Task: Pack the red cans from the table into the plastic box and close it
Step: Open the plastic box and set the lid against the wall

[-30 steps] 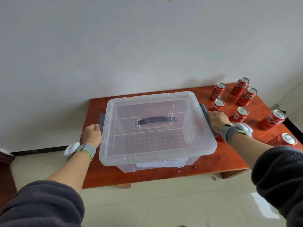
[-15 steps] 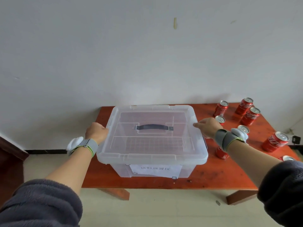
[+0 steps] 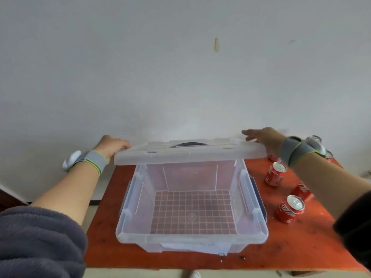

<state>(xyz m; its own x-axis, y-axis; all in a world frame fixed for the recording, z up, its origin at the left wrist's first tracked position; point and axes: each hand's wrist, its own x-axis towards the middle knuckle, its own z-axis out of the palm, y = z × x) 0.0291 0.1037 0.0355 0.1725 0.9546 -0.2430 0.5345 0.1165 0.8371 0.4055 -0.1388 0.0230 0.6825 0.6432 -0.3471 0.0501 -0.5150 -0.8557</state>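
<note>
Looking from L to R, we see a grey fuzzy sleeve low on the left, then a bare arm with a grey wrist band. Our left hand grips the left end of the clear lid, fingers curled over its edge. The lid is up in the air, flat, above the back of the plastic box & not touching it. A dark handle sits on top of the lid.

The box stands open on the red-brown worktop. We see only its grid floor inside, no cans in it. A dark latch hangs on its right side.

Our right hand is at the right end of the lid, fingers spread flat on top. We can't tell if the thumb is under the edge, so we can't tell if that grip is tight or just resting. It has a grey wrist band too, w/ a white pod.

The red cans stand on the worktop right of the box, near it but apart. One can is closest to us. More cans are partly hidden behind our right arm.
</note>
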